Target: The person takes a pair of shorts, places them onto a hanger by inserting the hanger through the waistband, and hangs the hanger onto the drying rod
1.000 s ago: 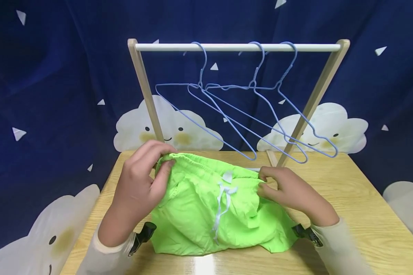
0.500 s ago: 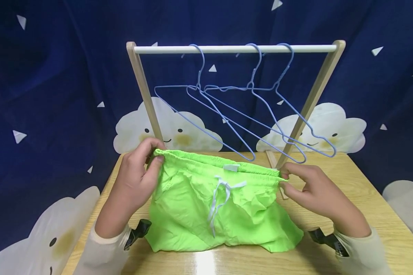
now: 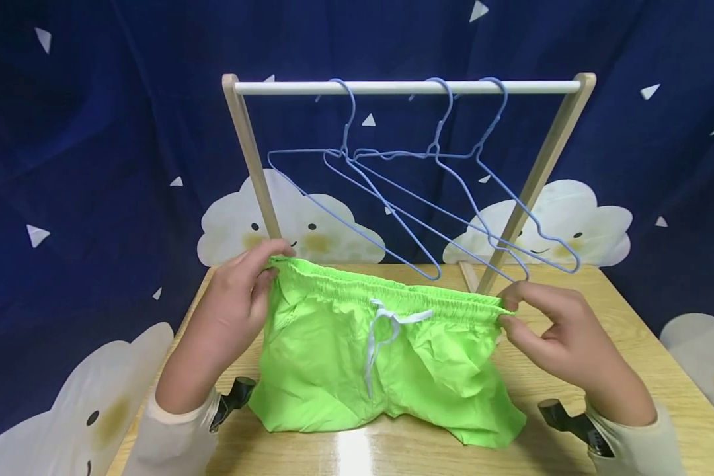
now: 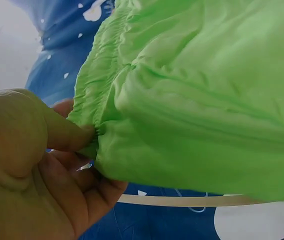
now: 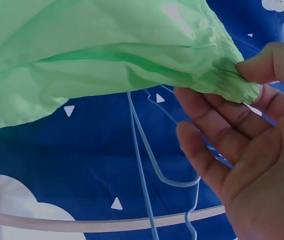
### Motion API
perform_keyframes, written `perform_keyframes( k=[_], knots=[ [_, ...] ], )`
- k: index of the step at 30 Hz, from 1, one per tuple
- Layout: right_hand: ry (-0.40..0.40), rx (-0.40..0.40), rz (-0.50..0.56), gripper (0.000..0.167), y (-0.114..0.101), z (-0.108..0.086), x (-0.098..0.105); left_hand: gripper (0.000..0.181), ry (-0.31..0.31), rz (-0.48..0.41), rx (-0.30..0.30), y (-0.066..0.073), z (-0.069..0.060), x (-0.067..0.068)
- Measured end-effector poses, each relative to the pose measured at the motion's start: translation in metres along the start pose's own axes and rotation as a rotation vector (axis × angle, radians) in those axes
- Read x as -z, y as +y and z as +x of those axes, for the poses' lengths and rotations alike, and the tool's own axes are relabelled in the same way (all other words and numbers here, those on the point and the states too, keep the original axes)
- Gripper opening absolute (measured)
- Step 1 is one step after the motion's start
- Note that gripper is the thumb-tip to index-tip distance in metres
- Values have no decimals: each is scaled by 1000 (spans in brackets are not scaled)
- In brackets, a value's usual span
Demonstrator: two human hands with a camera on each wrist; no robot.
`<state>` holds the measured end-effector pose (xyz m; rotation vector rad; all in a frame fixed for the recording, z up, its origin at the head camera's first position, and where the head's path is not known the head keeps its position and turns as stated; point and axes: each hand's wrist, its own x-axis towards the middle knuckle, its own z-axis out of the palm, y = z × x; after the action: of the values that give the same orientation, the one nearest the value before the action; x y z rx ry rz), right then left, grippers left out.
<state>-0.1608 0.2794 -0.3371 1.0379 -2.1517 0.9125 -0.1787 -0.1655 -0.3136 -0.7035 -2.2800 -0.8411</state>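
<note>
Bright green shorts (image 3: 333, 357) with a gathered elastic waistband and a white drawstring (image 3: 387, 324) hang spread between both hands, waistband up. The left hand (image 3: 238, 304) pinches the waistband's left end between thumb and fingers; the left wrist view shows the thumb pressing on the gathered cloth (image 4: 182, 110). At the waistband's right end the right hand (image 3: 559, 330) pinches the cloth; in the right wrist view its thumb lies on top of the green cloth (image 5: 132, 55), the fingers beneath. The legs of the shorts reach down toward the table, and their back side is hidden.
A rack with a white rail (image 3: 393, 87) and wooden posts stands behind the shorts. Three blue wire hangers (image 3: 393, 205) hang from it, overlapping. Beneath lies a wooden table (image 3: 595, 423), and a dark blue curtain (image 3: 95, 132) with white clouds and triangles surrounds it.
The right hand has moved right and the left hand slightly left. Between them the waistband has been stretched wider and straighter, and the front of the shorts lies flatter. The hangers stay put.
</note>
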Motion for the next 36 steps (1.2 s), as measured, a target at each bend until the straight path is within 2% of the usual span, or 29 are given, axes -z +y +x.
perform_keyframes(
  k=[6, 9, 14, 18, 23, 27, 30, 32, 34, 36],
  knots=[
    [-92, 16, -29, 36, -6, 1, -1, 41, -12, 47, -90, 1, -1, -1],
    [-148, 27, -37, 38, -9, 2, -2, 39, -11, 21, -104, 2, -2, 0],
    [-298, -60, -93, 45, -16, 2, -6, 29, -22, -49, -69, 4, -4, 1],
    [-408, -89, -136, 45, -19, 1, -16, 14, 4, -72, -48, 5, -5, -1],
    [-565, -138, -86, 36, -22, 1, -36, 17, 65, -93, -55, 7, -5, -5],
    [-671, -182, -49, 27, -21, 0, -50, 16, 60, -97, -50, 9, -5, -10],
    [-700, -187, -31, 22, -20, 2, -53, 19, 25, -102, -46, 13, -6, -12],
    [-683, -168, -26, 21, -21, 6, -53, 20, 5, -108, -54, 14, -6, -14],
    [-637, -148, -15, 22, -23, 12, -51, 21, -21, -109, -62, 16, -6, -16],
    [-555, -132, -8, 23, -25, 21, -47, 21, -45, -105, -67, 16, -6, -17]
  ],
)
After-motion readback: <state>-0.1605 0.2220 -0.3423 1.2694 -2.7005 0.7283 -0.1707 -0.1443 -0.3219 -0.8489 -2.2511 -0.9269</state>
